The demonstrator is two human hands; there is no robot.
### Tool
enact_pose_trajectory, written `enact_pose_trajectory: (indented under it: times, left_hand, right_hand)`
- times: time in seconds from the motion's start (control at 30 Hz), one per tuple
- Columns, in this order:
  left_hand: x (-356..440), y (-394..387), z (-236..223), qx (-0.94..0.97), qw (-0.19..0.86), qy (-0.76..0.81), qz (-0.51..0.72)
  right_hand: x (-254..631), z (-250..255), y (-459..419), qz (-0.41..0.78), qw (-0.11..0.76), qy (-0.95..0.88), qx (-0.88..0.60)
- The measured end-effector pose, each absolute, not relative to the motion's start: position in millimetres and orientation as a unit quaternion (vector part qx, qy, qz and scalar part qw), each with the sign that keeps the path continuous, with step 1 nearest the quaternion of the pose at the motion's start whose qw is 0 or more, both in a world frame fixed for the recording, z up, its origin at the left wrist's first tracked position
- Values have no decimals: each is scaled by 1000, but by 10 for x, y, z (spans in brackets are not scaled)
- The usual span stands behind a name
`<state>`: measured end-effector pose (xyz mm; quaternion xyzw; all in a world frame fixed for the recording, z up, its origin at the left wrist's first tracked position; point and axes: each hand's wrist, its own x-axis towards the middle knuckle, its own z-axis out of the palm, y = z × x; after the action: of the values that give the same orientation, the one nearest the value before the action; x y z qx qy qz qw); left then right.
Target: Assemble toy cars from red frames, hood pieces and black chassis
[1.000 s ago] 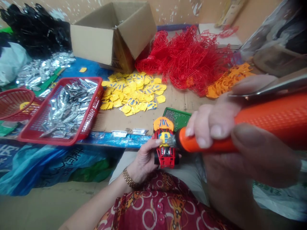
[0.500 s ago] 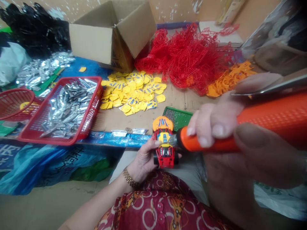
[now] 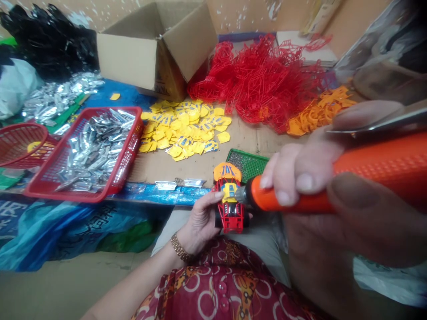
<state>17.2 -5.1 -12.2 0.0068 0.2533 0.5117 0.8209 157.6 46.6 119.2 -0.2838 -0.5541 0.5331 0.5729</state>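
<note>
My left hand (image 3: 200, 222) is closed round a small toy car (image 3: 229, 200) with a red cage body, a yellow roof piece and an orange front, held over my lap. My right hand (image 3: 320, 186), close to the camera, grips an orange electric screwdriver (image 3: 333, 182). Its metal tip touches the yellow piece on top of the car. A metal clip runs along the tool's upper side.
On the low table lie a green tray of screws (image 3: 248, 163), yellow parts (image 3: 187, 129), red cage frames (image 3: 263, 75), orange parts (image 3: 316, 113), a red basket of silver pieces (image 3: 90, 151), another red basket (image 3: 20, 142) and an open cardboard box (image 3: 156, 49).
Hands, car and screwdriver have hardly moved; the tool's tip stays on the car's yellow top piece.
</note>
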Motion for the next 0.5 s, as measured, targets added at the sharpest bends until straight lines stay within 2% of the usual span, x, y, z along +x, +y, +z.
enact_pose_trajectory:
  times: [0.17, 0.33, 0.5]
  left_hand:
    - [183, -58, -156, 25, 817, 245, 522]
    - [181, -64, -172, 39, 815, 255, 518]
    - [180, -73, -156, 45, 817, 260, 512]
  right_hand:
    - [1578, 1116, 452, 520, 580, -577, -246]
    - [1591, 1116, 445, 533, 562, -562, -290]
    - [1560, 1141, 429, 523, 578, -555, -290]
